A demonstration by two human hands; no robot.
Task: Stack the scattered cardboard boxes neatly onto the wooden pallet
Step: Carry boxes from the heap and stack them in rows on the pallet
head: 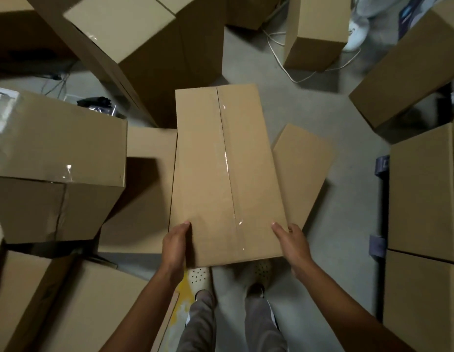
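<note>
Item in hand: the long cardboard box (221, 174), sealed, is being gripped at its near end by both hands. The left hand (175, 246) is clasping the near left corner, thumb lying on the top face and fingers going round the side; the right hand (294, 246) is doing the same at the near right corner. The hands are probably sitting wide apart to keep so long a box from twisting. The box is hanging lengthwise away from the person, its near edge passing over the pale clogs (201, 275); whether the far end is resting on anything cannot be told. A clear tape seam (229, 161) is running down the top face, so the flaps should be holding shut during the carry. Just beside it to the right, a smaller box (306, 168) is lying on the grey floor (347, 224), partly hidden beneath the carried one. To the left, another box (147, 199) is sitting on the floor, with a bulkier box (58, 143) overhanging it. Further boxes are standing tilted and scattered beyond, and a white cable (284, 63) is trailing between them. On the right, squared-up boxes (424, 199) are sitting one beside another. The wooden pallet is not identifiable, so this box is judged to be awaiting placement.
</note>
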